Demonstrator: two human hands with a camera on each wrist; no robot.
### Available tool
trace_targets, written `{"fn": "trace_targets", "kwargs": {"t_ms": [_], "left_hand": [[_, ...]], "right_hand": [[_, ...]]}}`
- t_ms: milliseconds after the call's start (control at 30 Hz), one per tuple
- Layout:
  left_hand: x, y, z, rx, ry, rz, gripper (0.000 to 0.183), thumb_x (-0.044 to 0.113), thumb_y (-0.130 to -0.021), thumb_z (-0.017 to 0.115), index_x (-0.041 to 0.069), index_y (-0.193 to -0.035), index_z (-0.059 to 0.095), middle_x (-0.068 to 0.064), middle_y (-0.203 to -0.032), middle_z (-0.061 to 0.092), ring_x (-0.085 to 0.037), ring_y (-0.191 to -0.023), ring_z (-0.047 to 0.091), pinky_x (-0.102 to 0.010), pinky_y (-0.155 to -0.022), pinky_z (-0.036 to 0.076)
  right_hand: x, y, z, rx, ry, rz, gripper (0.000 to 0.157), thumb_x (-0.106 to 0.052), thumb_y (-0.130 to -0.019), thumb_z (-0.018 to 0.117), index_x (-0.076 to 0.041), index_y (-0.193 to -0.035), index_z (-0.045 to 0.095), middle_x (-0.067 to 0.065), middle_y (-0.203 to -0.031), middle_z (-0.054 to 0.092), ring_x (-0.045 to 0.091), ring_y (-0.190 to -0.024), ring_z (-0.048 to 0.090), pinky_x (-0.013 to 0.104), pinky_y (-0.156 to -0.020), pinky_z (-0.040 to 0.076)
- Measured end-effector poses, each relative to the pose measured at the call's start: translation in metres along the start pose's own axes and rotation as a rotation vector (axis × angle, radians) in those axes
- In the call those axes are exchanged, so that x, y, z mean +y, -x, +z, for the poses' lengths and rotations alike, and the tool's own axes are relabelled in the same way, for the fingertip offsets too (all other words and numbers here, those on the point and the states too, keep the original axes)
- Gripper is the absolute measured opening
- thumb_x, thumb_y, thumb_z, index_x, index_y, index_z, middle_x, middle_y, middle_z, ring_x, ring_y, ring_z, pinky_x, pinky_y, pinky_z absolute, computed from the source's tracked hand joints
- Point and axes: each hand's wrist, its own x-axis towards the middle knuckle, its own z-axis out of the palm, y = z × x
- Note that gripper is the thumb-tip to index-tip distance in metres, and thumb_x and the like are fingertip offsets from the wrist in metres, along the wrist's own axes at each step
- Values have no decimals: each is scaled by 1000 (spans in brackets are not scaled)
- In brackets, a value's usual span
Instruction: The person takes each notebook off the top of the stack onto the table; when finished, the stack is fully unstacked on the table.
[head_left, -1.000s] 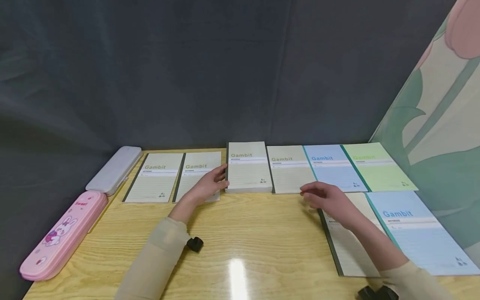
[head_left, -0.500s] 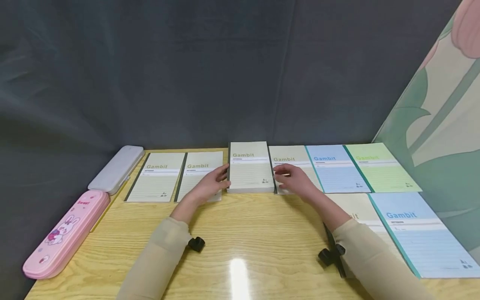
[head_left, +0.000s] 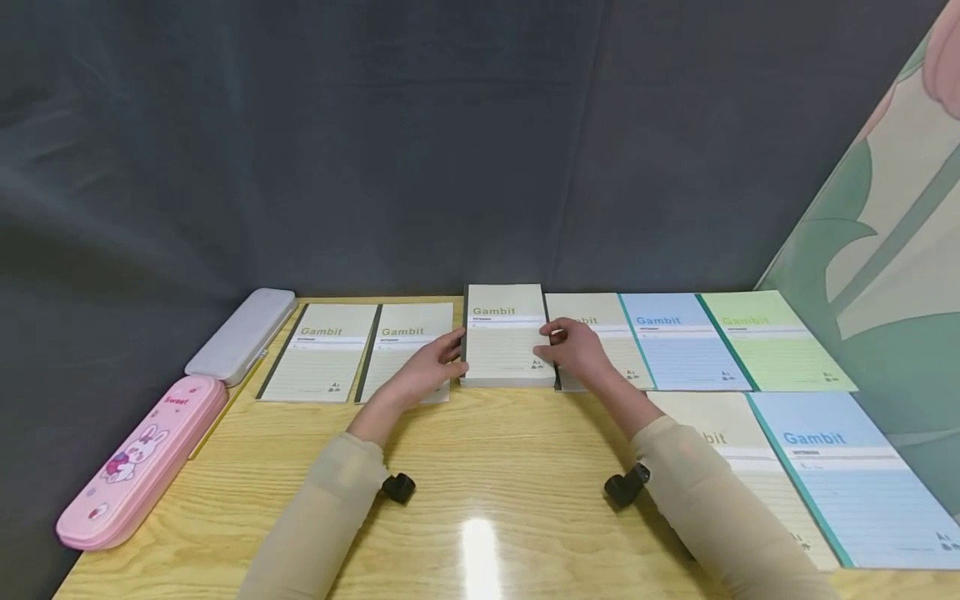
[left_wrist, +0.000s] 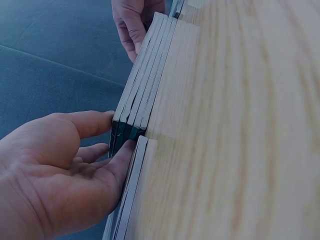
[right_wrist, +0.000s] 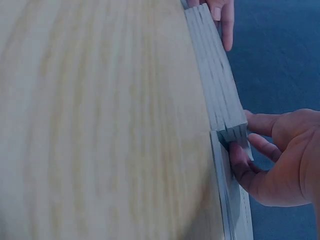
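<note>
A stack of cream notebooks (head_left: 504, 333) with dark spines lies at the back of the table. My left hand (head_left: 416, 373) holds its left side, thumb near the front corner; the left wrist view shows the fingers (left_wrist: 117, 167) low against the spines. At the right side, my right hand (head_left: 581, 354) grips the edge with thumb and fingers. In the right wrist view the thumb (right_wrist: 260, 122) touches the top corner, while the fingertips (right_wrist: 237, 155) are at the side of the stack (right_wrist: 215, 70). Part of the stack's right edge is hidden in the head view.
Two cream notebooks (head_left: 318, 358) lie left of the stack. To the right are a cream one (head_left: 615, 367), a blue one (head_left: 678, 342) and a green one (head_left: 780, 342), with larger notebooks (head_left: 847, 500) in front. Pink (head_left: 150, 467) and white cases (head_left: 243, 333) line the left edge.
My right hand has moved left from over the right-hand notebooks to the stack's right side and taken hold there. The left hand has stayed at the left side.
</note>
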Motion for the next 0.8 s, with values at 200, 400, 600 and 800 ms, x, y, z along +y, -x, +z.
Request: {"fn": "trace_targets", "kwargs": {"t_ms": [200,400,600,800], "left_hand": [[-1,-1,1,11,-5,-19,71,12,-104,60,15,-163,22,-10,-164,26,-25,-149,29,-40,-115,36],[2,-3,0,12,8,-6,66,10,-106,54,12,-163,21,-10,-165,25,-26,-149,29,-39,-116,35],[3,-1,-1,-9,-8,-10,62,10,-108,50,11,-163,21,-11,-164,26,-27,-149,28,-41,-117,33],[1,0,0,-15,-31,-14,63,10,-107,53,11,-162,24,-12,-164,28,-26,-149,29,-41,-117,34]], "right_hand": [[0,-2,-2,-12,6,28,34,-13,-94,75,-2,-124,64,15,-110,60,24,-85,65,34,-76,54],[-4,-2,-5,-23,0,36,34,-11,-95,72,-2,-127,63,14,-108,58,23,-84,62,32,-73,52],[-2,-1,-8,-45,-13,55,37,-11,-97,70,-2,-132,60,17,-116,57,26,-92,60,35,-77,52],[0,0,-9,-49,-33,59,37,-10,-97,69,-2,-132,60,18,-118,57,27,-98,60,34,-79,53]]}}
